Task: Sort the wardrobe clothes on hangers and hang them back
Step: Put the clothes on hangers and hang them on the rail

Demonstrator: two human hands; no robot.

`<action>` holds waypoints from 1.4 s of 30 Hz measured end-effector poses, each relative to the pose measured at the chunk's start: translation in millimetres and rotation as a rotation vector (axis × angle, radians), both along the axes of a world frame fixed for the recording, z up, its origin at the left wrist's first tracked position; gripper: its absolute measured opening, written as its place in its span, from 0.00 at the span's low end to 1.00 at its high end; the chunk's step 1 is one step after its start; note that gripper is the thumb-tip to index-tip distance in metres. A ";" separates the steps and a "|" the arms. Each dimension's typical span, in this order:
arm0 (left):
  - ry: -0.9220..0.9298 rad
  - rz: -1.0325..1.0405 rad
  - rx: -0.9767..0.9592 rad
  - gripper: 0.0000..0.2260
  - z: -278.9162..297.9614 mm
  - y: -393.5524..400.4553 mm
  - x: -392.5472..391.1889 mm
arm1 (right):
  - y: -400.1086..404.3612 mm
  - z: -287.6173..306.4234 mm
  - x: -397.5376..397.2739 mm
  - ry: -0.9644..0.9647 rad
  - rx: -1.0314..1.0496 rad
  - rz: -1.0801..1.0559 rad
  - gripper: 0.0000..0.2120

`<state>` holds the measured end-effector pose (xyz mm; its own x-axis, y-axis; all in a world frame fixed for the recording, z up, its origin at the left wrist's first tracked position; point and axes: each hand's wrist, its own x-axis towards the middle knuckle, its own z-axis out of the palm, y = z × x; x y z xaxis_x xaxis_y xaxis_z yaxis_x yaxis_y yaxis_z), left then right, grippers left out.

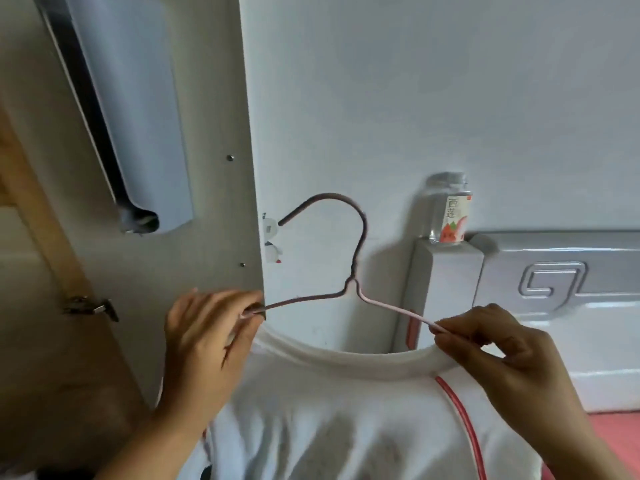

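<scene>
While our left hand [204,337] pinches one end of the thin pink wire hanger [349,292], our right hand [485,341] pinches the other. We hold it level so the white round-necked shirt [329,410] hangs squarely.

You've got a clear plastic bottle [446,211] with a red-and-white label standing upright on top of a grey bedpost [440,289], right of centre. The white headboard [561,306] with an embossed square-spiral motif runs off right from that post. A white wall [433,81] fills the far side. On your left is a grey panel [214,188] with two small screws, and a pale blue holder [138,116] is fixed on it, tilted. At far left there's a wooden door edge [41,209] with a metal hinge [91,306]. Small stickers [272,237] sit on the wall just beside the panel edge. A pink surface [613,431] shows at the near right corner.
</scene>
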<state>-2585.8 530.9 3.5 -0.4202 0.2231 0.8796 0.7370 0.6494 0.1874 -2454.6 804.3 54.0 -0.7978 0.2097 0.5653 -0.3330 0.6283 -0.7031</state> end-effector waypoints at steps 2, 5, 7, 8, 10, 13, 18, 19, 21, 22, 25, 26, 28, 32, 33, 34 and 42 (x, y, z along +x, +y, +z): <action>0.023 0.024 0.019 0.12 13.9 -2.5 4.9 | -11.4 6.1 -22.1 -0.014 -0.033 0.059 0.11; -0.028 0.094 0.105 0.13 31.0 -13.0 0.8 | -32.0 18.5 -51.8 -0.029 -0.053 0.159 0.14; -0.038 0.176 0.159 0.15 39.1 -28.7 -3.3 | -44.0 28.5 -68.7 -0.052 0.006 0.252 0.11; -0.020 0.218 0.173 0.15 42.7 -38.8 -3.1 | -47.6 33.1 -76.8 -0.059 0.046 0.286 0.08; 0.036 0.298 0.180 0.14 49.4 -59.0 0.4 | -49.9 42.6 -88.8 -0.061 0.113 0.322 0.08; 0.083 0.422 0.217 0.14 62.5 -92.1 11.2 | -55.3 55.9 -105.5 -0.023 0.134 0.410 0.15; 0.109 0.547 0.293 0.16 91.1 -138.5 17.0 | -102.4 71.7 -130.9 0.134 0.289 0.542 0.09; 0.104 0.564 0.306 0.15 98.6 -145.6 17.1 | -116.4 76.3 -135.7 0.179 0.295 0.545 0.08; 0.082 0.587 0.344 0.14 112.2 -160.6 16.7 | -144.0 88.3 -143.7 0.246 0.304 0.538 0.07; 0.071 0.604 0.358 0.14 117.0 -169.4 15.9 | -156.9 93.1 -147.6 0.256 0.322 0.546 0.07; 0.058 0.668 0.368 0.14 130.9 -199.6 13.7 | -192.8 107.2 -159.9 0.285 0.364 0.559 0.07; 0.045 0.686 0.379 0.13 135.8 -211.9 13.0 | -205.5 112.8 -163.5 0.318 0.363 0.557 0.08; 0.044 0.716 0.386 0.12 144.2 -234.8 8.7 | -229.1 119.4 -170.7 0.380 0.378 0.542 0.09; 0.108 0.769 0.382 0.06 169.0 -280.6 -9.9 | -279.0 127.2 -188.8 0.550 0.438 0.443 0.10; 0.120 0.772 0.381 0.06 175.2 -290.6 -16.2 | -290.8 130.1 -191.3 0.605 0.436 0.395 0.12; 0.125 0.779 0.376 0.06 183.1 -304.6 -24.7 | -306.2 135.2 -196.3 0.643 0.429 0.351 0.15; 0.102 0.864 0.333 0.10 243.1 -410.4 -102.5 | -425.3 188.1 -257.7 0.639 0.328 0.248 0.16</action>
